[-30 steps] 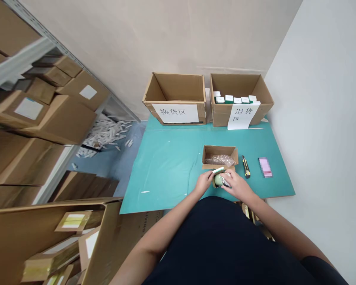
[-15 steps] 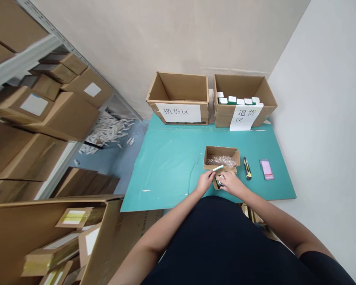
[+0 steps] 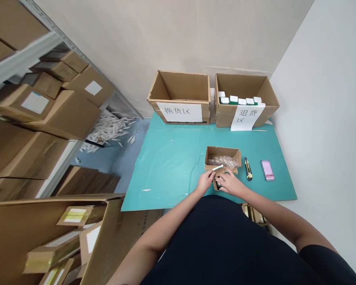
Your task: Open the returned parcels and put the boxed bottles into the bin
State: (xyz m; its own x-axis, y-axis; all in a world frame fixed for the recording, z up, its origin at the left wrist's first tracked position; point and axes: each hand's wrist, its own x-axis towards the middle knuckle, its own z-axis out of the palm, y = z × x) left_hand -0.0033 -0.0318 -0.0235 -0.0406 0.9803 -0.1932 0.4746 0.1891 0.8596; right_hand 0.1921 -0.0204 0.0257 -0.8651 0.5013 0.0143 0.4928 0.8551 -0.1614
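A slim white-and-green item, its exact kind unclear, is pinched in my left hand at the near side of a small open cardboard box. Crumpled clear bubble wrap lies inside that box. My right hand is on a small dark round item with a silvery rim, which rests on the box's near flap. The fingers of this hand are spread a little and cover much of the round item. To the right lies a yellow-and-black utility knife.
The green table holds two larger cartons at the back: a left carton and a right carton with several white-and-green boxes. A blurred pink rectangle lies at right. Shelves of boxes and a big carton stand left.
The fingers of my right hand have spread slightly over the round item. My left hand keeps its pinch on the slim item. The whole view has shifted slightly.
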